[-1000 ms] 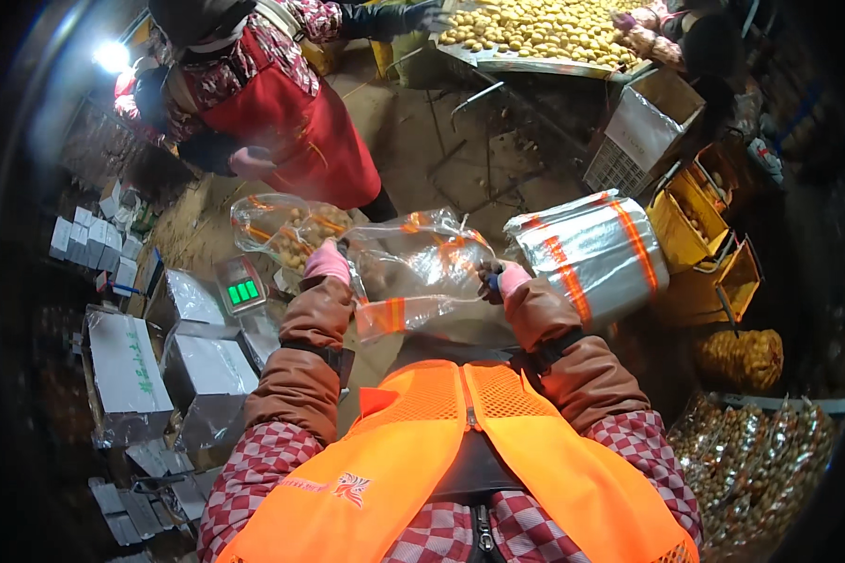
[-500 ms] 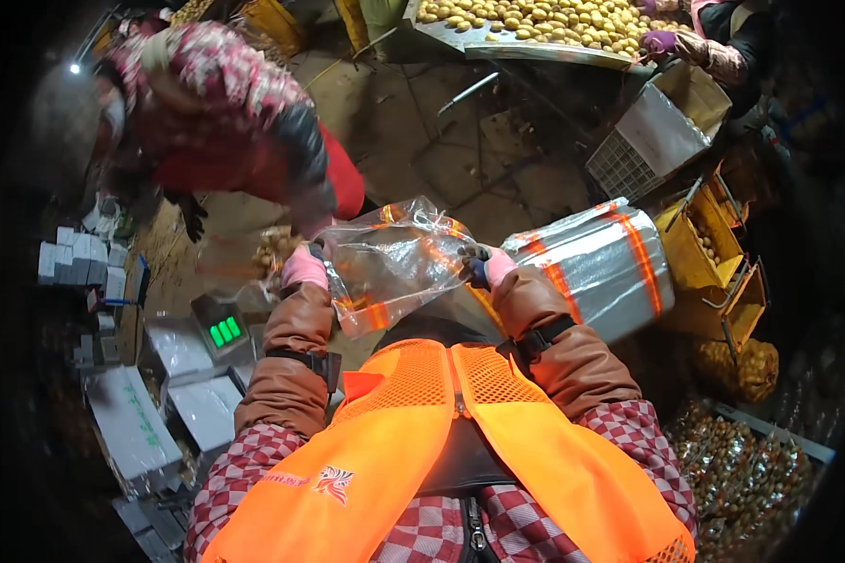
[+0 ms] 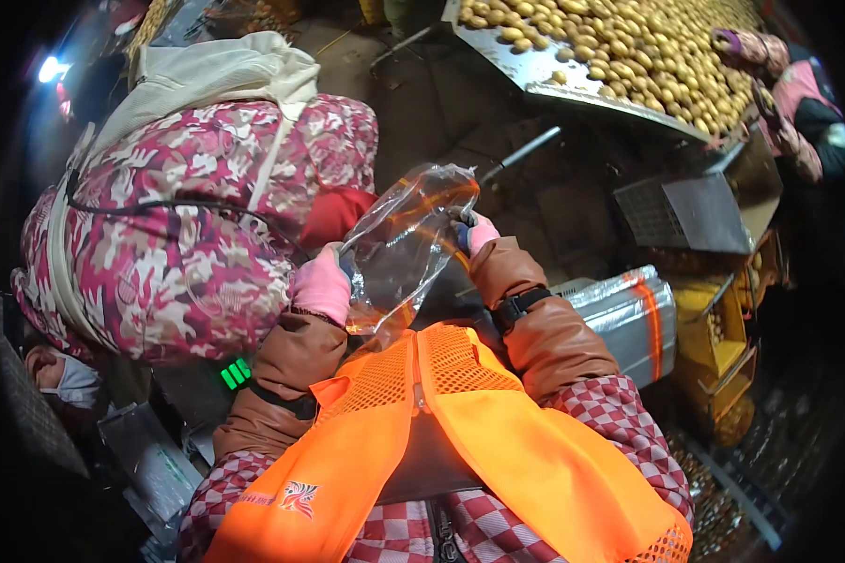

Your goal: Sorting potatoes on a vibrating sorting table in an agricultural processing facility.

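A clear plastic bag with orange stripes is stretched between my hands in front of my chest, its mouth held apart. My left hand, in a pink glove with dark fingers, is closed on the bag's left edge. My right hand, gloved alike, grips the opposite edge a little farther out. The bag looks empty. Right of my right forearm lies a thick stack of similar striped bags, partly hidden by my sleeve.
A co-worker in a pink camouflage jacket bends close at my left. Potatoes cover a metal table at the far right, with another person's arm beside it. Yellow bins and a white crate stand right. A green-lit display shows left.
My hands have come closer together, and the bag between them has narrowed. The co-worker has turned and bent lower, now filling the left side. The view has shifted.
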A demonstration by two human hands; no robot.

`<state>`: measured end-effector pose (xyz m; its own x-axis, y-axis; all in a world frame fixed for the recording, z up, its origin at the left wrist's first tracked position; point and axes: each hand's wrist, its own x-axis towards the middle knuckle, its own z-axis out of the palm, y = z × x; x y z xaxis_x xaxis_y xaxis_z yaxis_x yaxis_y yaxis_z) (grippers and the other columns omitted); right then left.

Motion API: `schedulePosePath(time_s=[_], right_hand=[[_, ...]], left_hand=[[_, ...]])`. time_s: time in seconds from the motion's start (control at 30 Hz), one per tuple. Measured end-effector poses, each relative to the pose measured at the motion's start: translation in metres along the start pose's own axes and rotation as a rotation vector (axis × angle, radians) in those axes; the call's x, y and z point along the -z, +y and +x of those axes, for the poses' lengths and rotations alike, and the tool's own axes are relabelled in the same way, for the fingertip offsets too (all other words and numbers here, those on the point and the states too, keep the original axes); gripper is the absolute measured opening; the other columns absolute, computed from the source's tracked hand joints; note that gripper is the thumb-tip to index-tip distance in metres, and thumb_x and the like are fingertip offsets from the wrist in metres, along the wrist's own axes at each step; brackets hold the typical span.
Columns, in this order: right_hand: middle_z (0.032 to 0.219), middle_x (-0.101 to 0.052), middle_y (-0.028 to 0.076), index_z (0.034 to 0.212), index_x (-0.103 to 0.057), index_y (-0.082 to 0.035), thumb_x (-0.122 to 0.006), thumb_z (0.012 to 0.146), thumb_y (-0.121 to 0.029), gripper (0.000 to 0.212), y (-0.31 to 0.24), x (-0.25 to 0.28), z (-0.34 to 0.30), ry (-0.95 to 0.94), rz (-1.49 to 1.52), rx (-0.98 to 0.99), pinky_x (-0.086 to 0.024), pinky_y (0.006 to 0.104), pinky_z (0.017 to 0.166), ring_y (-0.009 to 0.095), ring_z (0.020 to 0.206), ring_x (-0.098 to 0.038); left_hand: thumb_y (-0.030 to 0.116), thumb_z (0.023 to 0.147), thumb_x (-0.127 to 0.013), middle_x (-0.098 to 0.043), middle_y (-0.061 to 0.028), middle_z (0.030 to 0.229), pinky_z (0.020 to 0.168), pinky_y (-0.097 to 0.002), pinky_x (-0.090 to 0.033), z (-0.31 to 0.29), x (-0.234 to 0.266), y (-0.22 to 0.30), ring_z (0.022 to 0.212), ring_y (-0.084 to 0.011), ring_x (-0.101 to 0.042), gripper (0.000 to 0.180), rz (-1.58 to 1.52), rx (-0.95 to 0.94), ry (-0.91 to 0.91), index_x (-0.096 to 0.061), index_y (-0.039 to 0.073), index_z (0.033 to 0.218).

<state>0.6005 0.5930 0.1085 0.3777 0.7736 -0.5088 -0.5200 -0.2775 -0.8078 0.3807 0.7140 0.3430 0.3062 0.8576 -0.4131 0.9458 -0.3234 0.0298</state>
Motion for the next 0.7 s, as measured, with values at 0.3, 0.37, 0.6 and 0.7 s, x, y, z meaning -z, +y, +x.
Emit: schedulePosePath(time_s=[0.3,0.37,0.6,0.7], right_hand=[[0.099,-0.067,0.009,0.128,-0.053,-0.004,-0.087,0.080,-0.024,0.062,-0.140,0.077,0.034,0.693,-0.167,0.006,-0.054,0.0334,0.067,0.016,0.075,-0.063],[0.097,-0.068,0.009,0.127,-0.056,-0.006,-0.081,0.084,-0.031,0.055,-0.108,0.166,0.097,0.710,-0.316,-0.178,-0.054,0.0351,0.073,0.022,0.083,-0.065],[0.107,-0.068,0.013,0.120,-0.062,-0.011,-0.064,0.093,-0.028,0.032,-0.114,0.196,0.144,0.203,-0.636,-0.241,-0.054,0.0404,0.080,0.029,0.095,-0.067],[0.112,-0.068,0.015,0.118,-0.064,-0.013,-0.057,0.095,-0.026,0.026,-0.128,0.202,0.148,-0.013,-1.052,-0.140,-0.055,0.0422,0.083,0.031,0.100,-0.067]], left_hand=[[0.025,0.096,-0.052,-0.072,-0.0204,0.098,0.083,-0.0513,-0.053,0.005,-0.009,0.018,0.096,-0.0403,-0.069,0.028,-0.177,0.239,0.035,-0.065,0.022,0.121],[0.020,0.094,-0.053,-0.071,-0.0204,0.101,0.084,-0.0515,-0.053,0.021,-0.018,0.041,0.099,-0.0400,-0.068,0.029,-0.186,0.237,-0.020,-0.064,0.021,0.121],[0.021,0.095,-0.047,-0.069,-0.0197,0.114,0.091,-0.0535,-0.052,0.026,-0.072,0.079,0.109,-0.0423,-0.064,0.031,-0.346,0.474,-0.015,-0.064,0.021,0.120],[0.020,0.094,-0.046,-0.069,-0.0219,0.110,0.089,-0.0536,-0.052,0.035,-0.098,0.081,0.107,-0.0416,-0.065,0.030,-0.366,0.414,-0.046,-0.064,0.018,0.118]])
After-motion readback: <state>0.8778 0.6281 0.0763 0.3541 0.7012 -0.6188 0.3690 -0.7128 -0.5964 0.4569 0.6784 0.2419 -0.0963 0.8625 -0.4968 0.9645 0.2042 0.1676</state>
